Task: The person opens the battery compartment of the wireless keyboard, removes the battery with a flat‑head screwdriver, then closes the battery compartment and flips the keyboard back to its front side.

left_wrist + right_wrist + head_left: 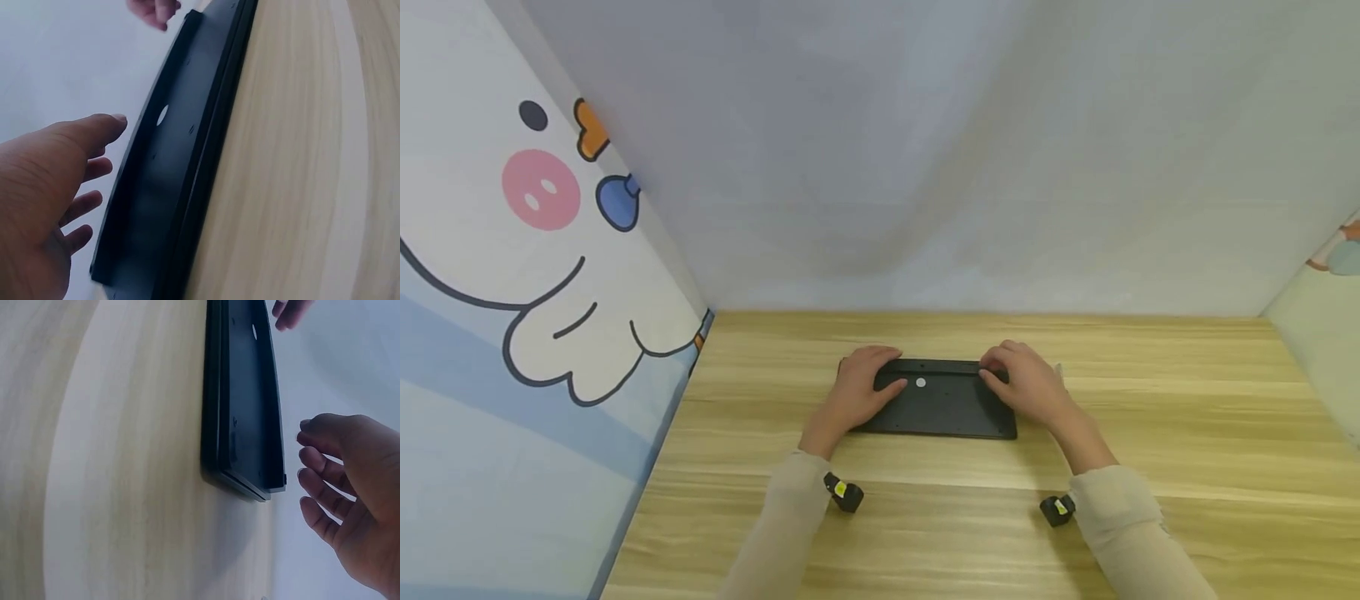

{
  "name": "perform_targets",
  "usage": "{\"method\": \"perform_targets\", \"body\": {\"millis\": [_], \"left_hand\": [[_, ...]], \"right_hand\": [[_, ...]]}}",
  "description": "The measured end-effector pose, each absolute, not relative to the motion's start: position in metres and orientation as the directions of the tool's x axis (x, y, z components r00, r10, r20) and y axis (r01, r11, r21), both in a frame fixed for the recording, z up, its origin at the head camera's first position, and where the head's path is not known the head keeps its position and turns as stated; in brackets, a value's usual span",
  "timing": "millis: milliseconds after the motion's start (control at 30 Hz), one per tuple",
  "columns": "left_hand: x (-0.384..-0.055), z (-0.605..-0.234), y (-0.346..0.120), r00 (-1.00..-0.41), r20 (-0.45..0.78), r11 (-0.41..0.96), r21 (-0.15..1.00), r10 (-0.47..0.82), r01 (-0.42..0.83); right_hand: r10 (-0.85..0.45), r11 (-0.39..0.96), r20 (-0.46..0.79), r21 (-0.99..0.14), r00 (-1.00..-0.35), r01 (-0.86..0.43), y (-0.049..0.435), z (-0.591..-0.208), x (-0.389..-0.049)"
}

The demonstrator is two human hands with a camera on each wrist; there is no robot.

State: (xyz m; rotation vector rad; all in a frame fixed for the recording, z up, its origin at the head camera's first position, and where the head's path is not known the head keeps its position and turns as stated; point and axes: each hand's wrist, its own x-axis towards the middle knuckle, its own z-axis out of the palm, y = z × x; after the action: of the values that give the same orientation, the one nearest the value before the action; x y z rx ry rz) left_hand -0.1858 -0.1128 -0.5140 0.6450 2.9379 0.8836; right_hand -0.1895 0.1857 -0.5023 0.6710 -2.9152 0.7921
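A black keyboard (951, 412) lies upside down on the wooden table, its keys hidden. A raised ridge runs along its far side, near a round white sticker (921, 382). Over its left end is my left hand (859, 385), thumb spread from loosely bent fingers. In the left wrist view, a gap shows between that thumb (103, 128) and the keyboard. At the far right corner hovers my right hand (1028, 385). Its fingers (325, 494) are loosely curved beside the keyboard's end, with nothing between them and the thumb in the right wrist view.
The wooden table (955, 533) meets a pale grey backdrop (970, 167) at its far edge. A wall with cartoon figures (467, 250) stands on the left. A small whitish thing (1059, 372) is partly hidden behind my right hand. Each sleeve carries a small black camera (847, 495).
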Motion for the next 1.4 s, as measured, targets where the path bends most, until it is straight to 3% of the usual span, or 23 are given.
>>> {"method": "perform_targets", "body": {"millis": [367,867,1400], "left_hand": [[-0.191,-0.529,-0.084,-0.906,0.167,0.711,0.571,0.389,0.410],[-0.193,-0.545,-0.078,-0.944,0.157,0.740,0.589,0.290,0.325],[-0.193,-0.545,-0.074,-0.950,0.158,0.752,0.583,0.268,0.309]], "right_hand": [[-0.351,0.804,0.116,-0.471,-0.929,-0.363,0.177,-0.513,-0.188],[-0.344,0.797,0.115,-0.489,-0.932,-0.354,0.171,-0.513,-0.192],[-0.287,0.850,-0.019,-0.466,-0.958,-0.246,0.166,-0.501,-0.206]]}}
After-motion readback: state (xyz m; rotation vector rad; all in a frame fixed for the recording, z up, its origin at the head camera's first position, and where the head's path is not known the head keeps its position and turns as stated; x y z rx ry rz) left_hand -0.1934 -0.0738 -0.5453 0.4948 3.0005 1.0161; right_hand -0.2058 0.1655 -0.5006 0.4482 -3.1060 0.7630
